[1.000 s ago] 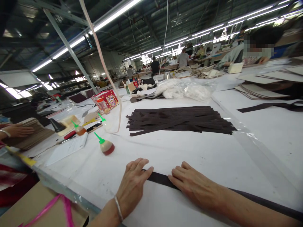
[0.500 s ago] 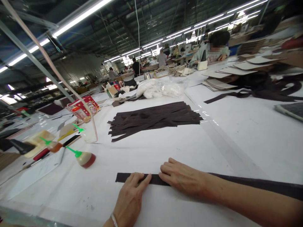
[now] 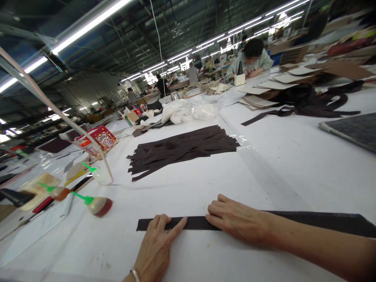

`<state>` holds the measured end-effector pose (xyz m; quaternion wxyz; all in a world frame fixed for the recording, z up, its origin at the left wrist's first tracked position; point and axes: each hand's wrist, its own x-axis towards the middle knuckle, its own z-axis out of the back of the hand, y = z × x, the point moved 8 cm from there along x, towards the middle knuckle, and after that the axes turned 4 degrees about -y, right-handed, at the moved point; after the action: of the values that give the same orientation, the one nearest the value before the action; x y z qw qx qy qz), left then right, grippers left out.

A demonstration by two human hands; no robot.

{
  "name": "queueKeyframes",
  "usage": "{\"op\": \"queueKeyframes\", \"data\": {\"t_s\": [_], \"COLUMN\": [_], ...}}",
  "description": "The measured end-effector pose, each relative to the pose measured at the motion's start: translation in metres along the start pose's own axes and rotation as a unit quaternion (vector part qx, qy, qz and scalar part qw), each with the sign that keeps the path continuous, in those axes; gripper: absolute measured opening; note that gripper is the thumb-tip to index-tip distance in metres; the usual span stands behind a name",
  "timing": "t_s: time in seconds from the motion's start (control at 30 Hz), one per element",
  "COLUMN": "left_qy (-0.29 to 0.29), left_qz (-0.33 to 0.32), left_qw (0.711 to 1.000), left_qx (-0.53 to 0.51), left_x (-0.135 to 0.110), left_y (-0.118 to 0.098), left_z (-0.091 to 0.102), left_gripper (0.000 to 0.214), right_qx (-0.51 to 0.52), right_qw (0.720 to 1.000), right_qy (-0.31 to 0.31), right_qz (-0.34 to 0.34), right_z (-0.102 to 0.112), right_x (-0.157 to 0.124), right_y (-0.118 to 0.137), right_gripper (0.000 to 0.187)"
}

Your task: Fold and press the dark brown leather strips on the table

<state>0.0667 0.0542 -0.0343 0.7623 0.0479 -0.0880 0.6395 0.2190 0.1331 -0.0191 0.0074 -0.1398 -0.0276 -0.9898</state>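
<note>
A long dark brown strip (image 3: 323, 221) lies flat across the near edge of the white table (image 3: 288, 164). My left hand (image 3: 155, 246) rests on its left part, fingers stretched flat, a bracelet at the wrist. My right hand (image 3: 235, 221) presses flat on the strip just to the right, fingers together and extended. Neither hand holds anything. Farther back lies a spread pile of several similar dark strips (image 3: 182, 149).
Glue bottles with green nozzles (image 3: 94, 203) and tools lie at the left, near a red printed box (image 3: 100, 139). A clear plastic bag (image 3: 190, 109) sits behind the pile. Cardboard sheets (image 3: 264, 100) and dark straps (image 3: 308, 103) lie at the right. A person sits working at the far end.
The view has swung right, and the strip's left end now shows past my left hand. Both hands stay flat on the strip, with my right hand slightly farther right.
</note>
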Motion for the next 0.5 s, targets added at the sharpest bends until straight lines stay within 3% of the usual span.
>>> {"op": "queueKeyframes", "data": {"t_s": [0.2,0.33,0.4,0.5], "left_qy": [-0.009,-0.060,-0.089,-0.093], "left_qz": [0.007,-0.001,0.002,-0.026], "left_qw": [1.000,0.998,0.996,0.995], "left_qx": [0.012,0.021,0.014,-0.033], "left_x": [-0.001,0.005,0.014,0.034], "left_y": [0.002,-0.002,-0.015,-0.053], "left_z": [0.002,0.012,0.018,0.014], "left_gripper": [0.075,0.064,0.053,0.045], "right_qx": [0.004,-0.011,-0.017,-0.029], "right_qw": [1.000,1.000,1.000,0.999], "right_qy": [-0.001,-0.004,-0.013,-0.024], "right_qz": [-0.017,-0.016,-0.012,-0.012], "right_z": [0.003,0.007,0.009,0.010], "right_x": [-0.024,-0.037,-0.040,-0.040], "right_y": [-0.006,-0.007,-0.007,-0.005], "right_gripper": [0.017,0.019,0.019,0.017]}}
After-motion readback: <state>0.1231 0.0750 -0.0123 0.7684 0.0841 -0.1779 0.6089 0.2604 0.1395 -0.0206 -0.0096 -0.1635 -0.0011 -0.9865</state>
